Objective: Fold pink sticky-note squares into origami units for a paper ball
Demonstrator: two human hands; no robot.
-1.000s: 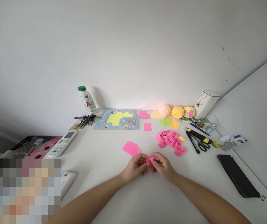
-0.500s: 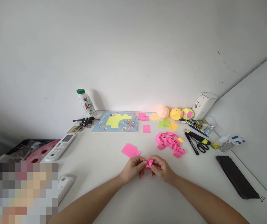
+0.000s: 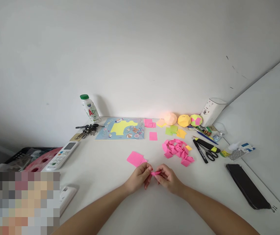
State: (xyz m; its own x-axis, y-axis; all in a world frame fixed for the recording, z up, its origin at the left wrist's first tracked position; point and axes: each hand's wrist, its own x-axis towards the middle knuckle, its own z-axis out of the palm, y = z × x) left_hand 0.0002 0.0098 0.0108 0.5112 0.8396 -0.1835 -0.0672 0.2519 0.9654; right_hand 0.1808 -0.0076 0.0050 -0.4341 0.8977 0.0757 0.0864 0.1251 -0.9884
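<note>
A small folded piece of pink paper [image 3: 156, 173] is pinched between my two hands, low in the middle of the view. My left hand [image 3: 141, 174] has thumb and forefinger closed at its left end. From the other side, my right hand [image 3: 168, 178] grips it with thumb and fingers. Just beyond my left hand lie flat pink paper squares [image 3: 136, 158]. Farther off to the right is a heap of folded pink paper pieces [image 3: 177, 148], with one orange piece at its edge.
Behind are a blue printed sheet [image 3: 100, 134], paper balls [image 3: 184, 120] and loose sticky notes [image 3: 153, 136]. Scissors [image 3: 210, 154], a marker [image 3: 200, 151] and a black pouch [image 3: 248, 186] lie right. Keys [image 3: 90, 130], a bottle [image 3: 90, 111] and a remote control [image 3: 61, 156] are left.
The folded pink paper has turned in my fingers, from its broad face showing to a thinner, flatter edge. My hands stay in nearly the same place.
</note>
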